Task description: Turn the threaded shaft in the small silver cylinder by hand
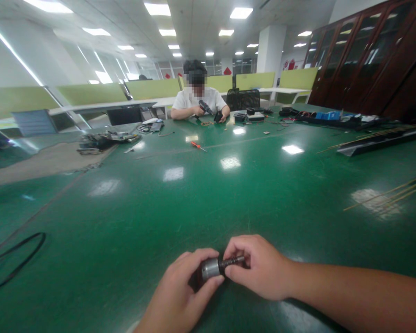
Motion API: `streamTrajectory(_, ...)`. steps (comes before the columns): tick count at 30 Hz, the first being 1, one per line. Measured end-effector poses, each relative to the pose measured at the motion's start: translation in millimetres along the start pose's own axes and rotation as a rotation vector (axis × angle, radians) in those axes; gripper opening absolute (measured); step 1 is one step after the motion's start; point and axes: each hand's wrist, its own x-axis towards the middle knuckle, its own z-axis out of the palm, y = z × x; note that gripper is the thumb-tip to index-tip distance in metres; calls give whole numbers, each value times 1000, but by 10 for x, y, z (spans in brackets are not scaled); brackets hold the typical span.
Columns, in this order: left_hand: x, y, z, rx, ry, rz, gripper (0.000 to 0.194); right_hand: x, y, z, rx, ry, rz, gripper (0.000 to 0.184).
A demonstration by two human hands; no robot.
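Note:
Low in the head view, my left hand (180, 291) is wrapped round a small silver metal cylinder (210, 268). A dark threaded shaft (231, 262) sticks out of the cylinder's right end, and my right hand (258, 266) pinches that shaft between thumb and fingers. Both hands hover just over the green table (142, 208), close to its near edge. The part of the cylinder inside my left palm is hidden.
A black cable loop (17, 259) lies at the left. A red-handled screwdriver (197, 146) lies mid-table. A person (198, 101) sits at the far side holding a dark tool among scattered parts. Thin rods (391, 192) and a black rail (381, 141) lie at the right.

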Motion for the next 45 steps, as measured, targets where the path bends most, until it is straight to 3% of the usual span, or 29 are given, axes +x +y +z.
streamTrajectory(45, -11, -22, -27, 83, 92, 88, 25, -9, -13, 2, 53, -19, 31, 6)
